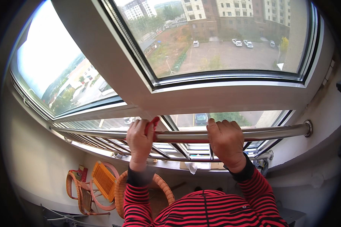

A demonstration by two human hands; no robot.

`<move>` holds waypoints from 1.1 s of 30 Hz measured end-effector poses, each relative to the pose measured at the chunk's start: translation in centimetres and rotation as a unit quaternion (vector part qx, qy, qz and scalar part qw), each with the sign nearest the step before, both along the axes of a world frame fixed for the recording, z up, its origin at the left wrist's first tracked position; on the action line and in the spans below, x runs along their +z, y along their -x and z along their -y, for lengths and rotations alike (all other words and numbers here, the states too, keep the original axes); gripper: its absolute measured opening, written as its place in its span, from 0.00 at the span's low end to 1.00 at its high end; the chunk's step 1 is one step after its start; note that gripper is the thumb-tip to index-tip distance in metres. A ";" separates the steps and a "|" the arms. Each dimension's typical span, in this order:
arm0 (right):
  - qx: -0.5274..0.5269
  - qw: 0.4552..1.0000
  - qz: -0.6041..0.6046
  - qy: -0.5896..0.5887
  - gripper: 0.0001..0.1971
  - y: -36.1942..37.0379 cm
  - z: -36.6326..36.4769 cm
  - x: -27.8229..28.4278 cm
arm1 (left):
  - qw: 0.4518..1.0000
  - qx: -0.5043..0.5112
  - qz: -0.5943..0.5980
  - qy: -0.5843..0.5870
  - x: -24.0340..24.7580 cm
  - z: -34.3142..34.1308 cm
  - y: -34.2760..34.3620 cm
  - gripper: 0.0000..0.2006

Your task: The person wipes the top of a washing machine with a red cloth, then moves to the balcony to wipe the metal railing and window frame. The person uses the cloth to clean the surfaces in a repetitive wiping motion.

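A shiny metal handrail (182, 137) runs across in front of the window. My left hand (138, 140) is closed over it, with a piece of red cloth (152, 126) showing between thumb and fingers. The cloth lies against the rail; how far it wraps underneath is hidden. Farther right, my right hand (227, 142) is closed over the same rail, thumb along the top. Any cloth under the right palm cannot be seen.
Thin metal bars and a lower rail (269, 155) sit below the handrail. Behind stand large window panes (223, 49) with pale frames. A wicker chair (165, 185) and an orange slatted wooden piece (103, 181) are at lower left. The right wall (326, 132) holds the rail's end.
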State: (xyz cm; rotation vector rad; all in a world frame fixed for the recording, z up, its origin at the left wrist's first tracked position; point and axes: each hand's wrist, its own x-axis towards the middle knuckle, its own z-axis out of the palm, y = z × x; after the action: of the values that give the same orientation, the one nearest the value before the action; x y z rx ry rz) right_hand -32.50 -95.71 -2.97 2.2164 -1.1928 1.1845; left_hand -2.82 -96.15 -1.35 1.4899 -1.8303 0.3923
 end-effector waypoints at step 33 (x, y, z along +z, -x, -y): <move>-0.013 0.860 0.510 0.017 0.16 19.7 -11.4 -5.3 | 0.934 -0.336 0.118 0.034 1.2 0.7 43.4 0.02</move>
State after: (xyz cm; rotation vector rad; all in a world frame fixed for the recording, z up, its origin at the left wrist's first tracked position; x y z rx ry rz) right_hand -52.19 -84.32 -8.22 1.4594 -1.4747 2.4713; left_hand -46.26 -96.85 -0.15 0.7097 -2.3495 0.2938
